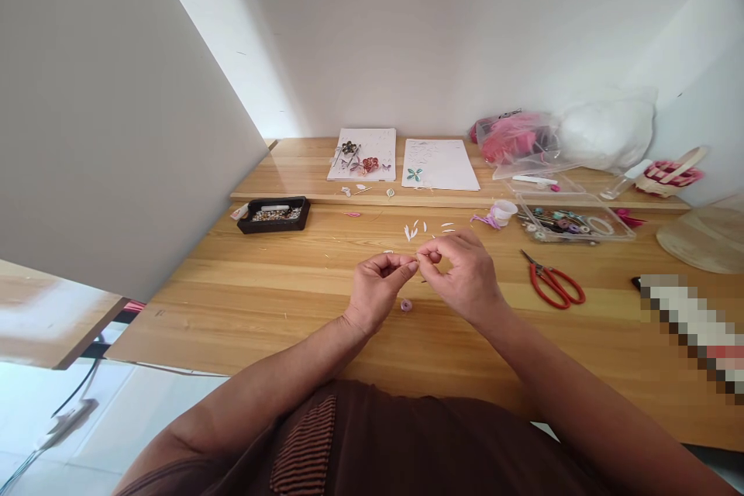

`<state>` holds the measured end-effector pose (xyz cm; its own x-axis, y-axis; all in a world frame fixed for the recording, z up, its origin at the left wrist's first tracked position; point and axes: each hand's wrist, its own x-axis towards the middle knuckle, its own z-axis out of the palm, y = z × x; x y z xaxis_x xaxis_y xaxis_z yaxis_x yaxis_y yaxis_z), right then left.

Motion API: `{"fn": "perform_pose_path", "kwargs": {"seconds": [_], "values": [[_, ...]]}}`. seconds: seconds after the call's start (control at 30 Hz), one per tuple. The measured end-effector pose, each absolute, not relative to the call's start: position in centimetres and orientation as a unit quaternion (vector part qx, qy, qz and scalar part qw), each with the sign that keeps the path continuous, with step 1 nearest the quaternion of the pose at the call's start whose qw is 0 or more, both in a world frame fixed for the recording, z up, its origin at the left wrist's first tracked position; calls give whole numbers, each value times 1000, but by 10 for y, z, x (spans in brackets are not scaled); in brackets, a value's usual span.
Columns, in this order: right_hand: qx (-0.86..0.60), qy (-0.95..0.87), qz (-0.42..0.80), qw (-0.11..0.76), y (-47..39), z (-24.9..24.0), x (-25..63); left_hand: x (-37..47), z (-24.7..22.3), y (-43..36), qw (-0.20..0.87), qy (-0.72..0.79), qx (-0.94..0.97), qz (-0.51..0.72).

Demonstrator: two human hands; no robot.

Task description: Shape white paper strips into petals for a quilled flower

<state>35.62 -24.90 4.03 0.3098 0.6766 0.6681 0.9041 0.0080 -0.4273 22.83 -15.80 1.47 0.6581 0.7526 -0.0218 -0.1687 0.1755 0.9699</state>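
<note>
My left hand (pixel 379 288) and my right hand (pixel 463 273) meet above the middle of the wooden table, thumbs and fingertips pinched close together. Whatever lies between the fingertips is too small to make out. Just below them a small purple spool (pixel 406 305) rests on the wood. Beyond my hands, several slim white petal-shaped pieces (pixel 411 232) are scattered. To the right of my right hand lie red-handled pliers (pixel 551 280), jaws pointing away from me and to the left.
At left sits a black tray (pixel 273 226) of beads. On the raised back ledge are papers (pixel 440 163) with wire flowers, and bagged pink material (pixel 511 138). A clear box (pixel 575 225) of beads, a white cup (pixel 503 212) and a small basket (pixel 666 177) stand at right.
</note>
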Motion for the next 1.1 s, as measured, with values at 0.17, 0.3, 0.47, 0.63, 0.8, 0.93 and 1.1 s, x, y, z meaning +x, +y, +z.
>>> {"fn": "perform_pose_path", "kwargs": {"seconds": [0.17,0.3,0.47,0.63,0.8,0.93,1.1], "values": [[-686,-608,-155,368,-251,49,361,226,16,-149,697,261,589,315],[-691,-599,-16,404,-254,59,364,226,23,-141,685,243,615,304],[-658,-468,318,497,-252,61,369,228,30,-135,707,228,609,279],[-604,-351,403,591,-244,50,365,231,24,-140,781,244,514,258],[-597,-251,348,678,-235,37,347,234,11,-150,784,260,489,281],[-626,-236,271,692,-231,29,339,236,5,-155,771,276,488,302],[-727,-374,78,570,-238,29,342,236,5,-158,767,275,491,310]]}}
